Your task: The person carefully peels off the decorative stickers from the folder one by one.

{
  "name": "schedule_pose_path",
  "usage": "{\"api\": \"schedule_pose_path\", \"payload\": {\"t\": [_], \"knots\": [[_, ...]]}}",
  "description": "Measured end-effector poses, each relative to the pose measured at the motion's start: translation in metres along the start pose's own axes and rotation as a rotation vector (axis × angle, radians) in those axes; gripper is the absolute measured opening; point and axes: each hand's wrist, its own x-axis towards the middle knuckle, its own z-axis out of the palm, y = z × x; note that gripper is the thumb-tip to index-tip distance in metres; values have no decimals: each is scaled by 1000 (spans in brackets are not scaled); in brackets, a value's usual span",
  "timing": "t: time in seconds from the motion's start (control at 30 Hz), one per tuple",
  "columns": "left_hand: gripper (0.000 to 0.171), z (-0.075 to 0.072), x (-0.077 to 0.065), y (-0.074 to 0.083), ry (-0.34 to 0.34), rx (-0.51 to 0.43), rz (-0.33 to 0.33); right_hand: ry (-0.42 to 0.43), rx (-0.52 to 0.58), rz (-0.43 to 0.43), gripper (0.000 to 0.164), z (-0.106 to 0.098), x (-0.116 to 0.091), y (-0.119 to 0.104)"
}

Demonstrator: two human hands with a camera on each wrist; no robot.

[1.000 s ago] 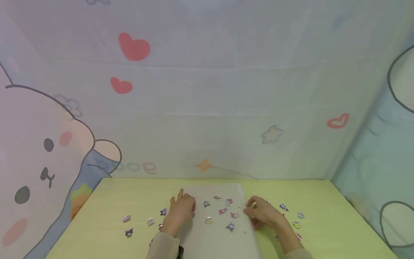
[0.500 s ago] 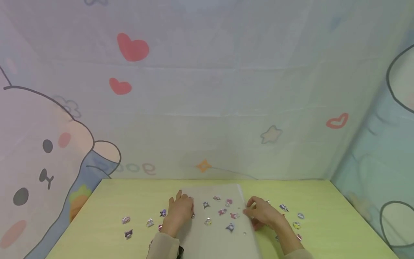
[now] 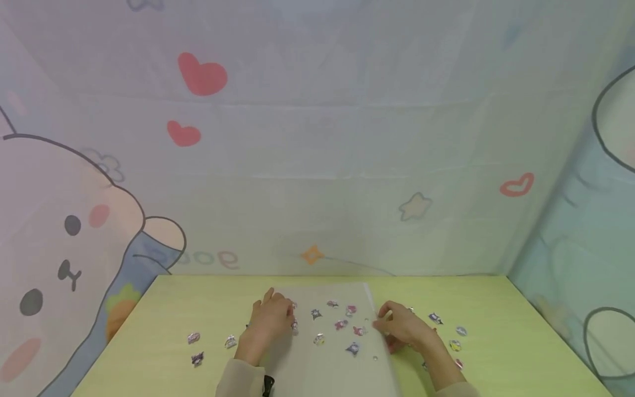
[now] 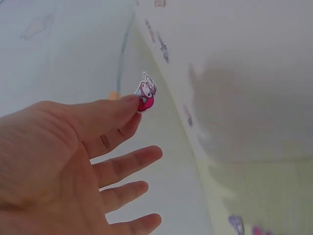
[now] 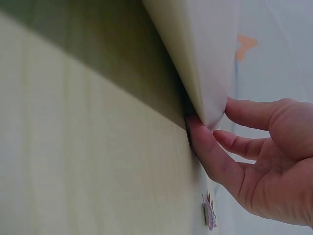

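A thick white sheet or pad [image 3: 342, 375], dotted with several small cartoon stickers, rises from the table in front of me. Near its left edge is my left hand [image 3: 270, 322]. In the left wrist view, its thumb and index finger pinch a pink-and-white cartoon sticker [image 4: 146, 95], while the other fingers are spread. My right hand [image 3: 404, 326] grips the pad's right edge. The right wrist view shows the white page edge [image 5: 217, 83] between its thumb and fingers, with a shadowed gap under the pad. Stickers on the page include a grey one [image 3: 316, 314] and a red one [image 3: 359, 331].
Loose stickers lie on the pale yellow table [image 3: 149, 380] on both sides: a purple one [image 3: 197, 358] and others at left, a yellow one [image 3: 455, 345] and others at right. A printed cloth backdrop [image 3: 317, 138] stands behind the table.
My left hand has shifted slightly left, uncovering stickers near the pad's left edge and covering some on the table. My right hand stays in place at the right edge.
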Motion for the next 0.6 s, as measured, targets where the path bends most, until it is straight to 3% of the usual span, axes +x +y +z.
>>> {"api": "schedule_pose_path", "payload": {"t": [0.33, 0.6], "knots": [[24, -31, -16, -34, 59, -56, -44, -11, -15, -21, 26, -1, 4, -1], [23, -44, -35, -74, 32, -36, -117, -16, 2, -22, 28, 0, 2, 3]]}}
